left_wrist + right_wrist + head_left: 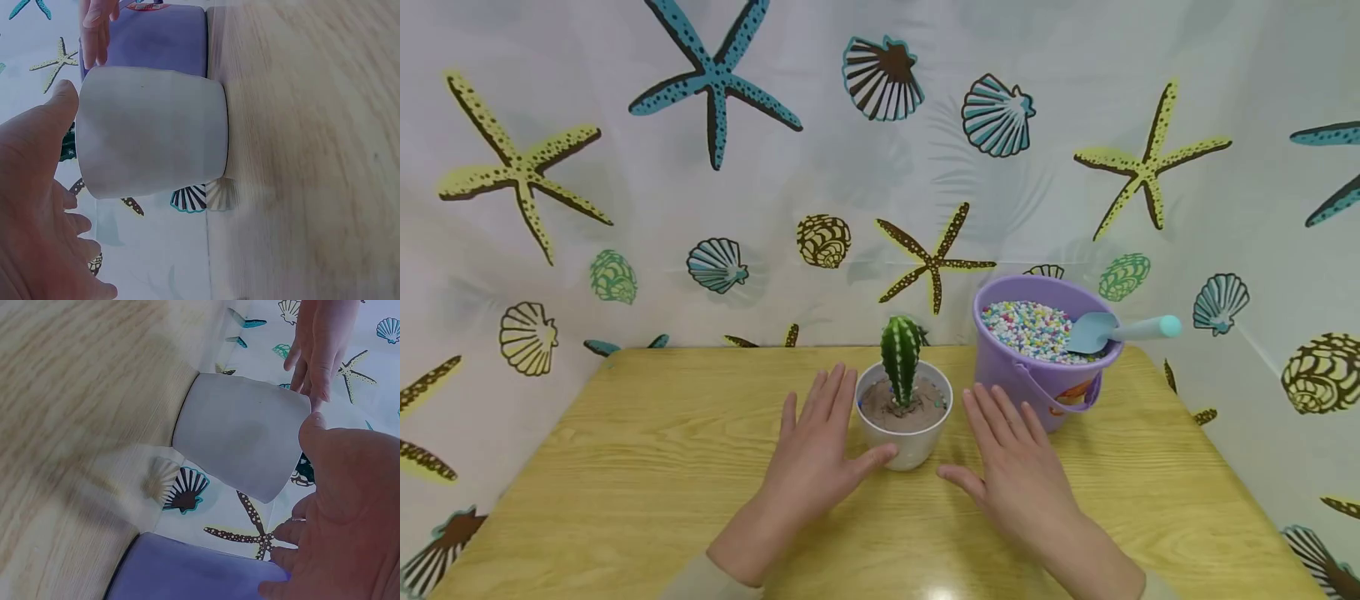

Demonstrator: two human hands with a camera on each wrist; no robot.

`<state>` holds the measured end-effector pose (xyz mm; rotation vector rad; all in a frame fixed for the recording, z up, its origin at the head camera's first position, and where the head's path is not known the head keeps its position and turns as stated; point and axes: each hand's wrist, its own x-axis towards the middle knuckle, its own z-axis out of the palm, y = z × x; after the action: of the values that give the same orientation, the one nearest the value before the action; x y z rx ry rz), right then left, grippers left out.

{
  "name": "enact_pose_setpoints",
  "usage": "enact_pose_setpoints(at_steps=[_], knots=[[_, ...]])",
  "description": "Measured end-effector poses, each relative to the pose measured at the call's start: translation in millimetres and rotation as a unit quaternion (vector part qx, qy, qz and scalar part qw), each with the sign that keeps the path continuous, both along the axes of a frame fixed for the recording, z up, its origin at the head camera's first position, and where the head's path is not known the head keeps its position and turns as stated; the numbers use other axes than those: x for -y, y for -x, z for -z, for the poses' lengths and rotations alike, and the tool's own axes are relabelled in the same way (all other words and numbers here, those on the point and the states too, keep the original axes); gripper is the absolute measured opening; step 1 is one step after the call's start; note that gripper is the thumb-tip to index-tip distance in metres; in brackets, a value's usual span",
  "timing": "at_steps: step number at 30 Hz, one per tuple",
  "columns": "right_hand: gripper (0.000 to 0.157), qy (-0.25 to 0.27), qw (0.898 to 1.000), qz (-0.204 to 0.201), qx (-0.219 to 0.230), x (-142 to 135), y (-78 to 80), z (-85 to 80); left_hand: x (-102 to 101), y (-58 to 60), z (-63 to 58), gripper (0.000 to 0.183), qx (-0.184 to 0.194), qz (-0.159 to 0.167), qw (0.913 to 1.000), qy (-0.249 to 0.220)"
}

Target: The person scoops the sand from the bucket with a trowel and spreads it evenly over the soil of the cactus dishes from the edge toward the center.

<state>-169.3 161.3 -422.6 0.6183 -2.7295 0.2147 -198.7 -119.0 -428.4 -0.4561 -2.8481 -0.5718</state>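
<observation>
A white pot (910,452) stands upright on the wooden table, holding brown soil (880,410) and a green, white-striped cactus (900,358). To its left is my left hand (816,450), fingers straight and thumb spread in front of the pot; whether it touches is hard to tell. On the other side my right hand (1018,471) hovers with extended fingers, a gap between it and the pot. Both wrist views show the pot's plain side, the left hand (31,206) and right hand (350,500) beside its rim, gripping nothing.
A purple bucket (996,375) of small multicoloured beads (1026,325) stands behind my right hand, a light-blue scoop (1138,328) resting in it. A white curtain (850,179) printed with starfish and shells hangs behind the table (647,467) and along its sides.
</observation>
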Motion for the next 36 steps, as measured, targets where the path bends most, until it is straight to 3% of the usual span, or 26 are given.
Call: enact_pose_setpoints(at_steps=[8,36], knots=[[0.094,0.002,1.000,-0.008,0.021,1.5,5.2,-0.3,-4.1,5.2,-0.9,0.115,0.011,0.005,0.9997,-0.019],[0.089,0.017,0.999,-0.016,0.027,10.9,6.7,3.9,-11.2,21.3,6.7,0.111,0.048,0.017,0.9927,-0.109]])
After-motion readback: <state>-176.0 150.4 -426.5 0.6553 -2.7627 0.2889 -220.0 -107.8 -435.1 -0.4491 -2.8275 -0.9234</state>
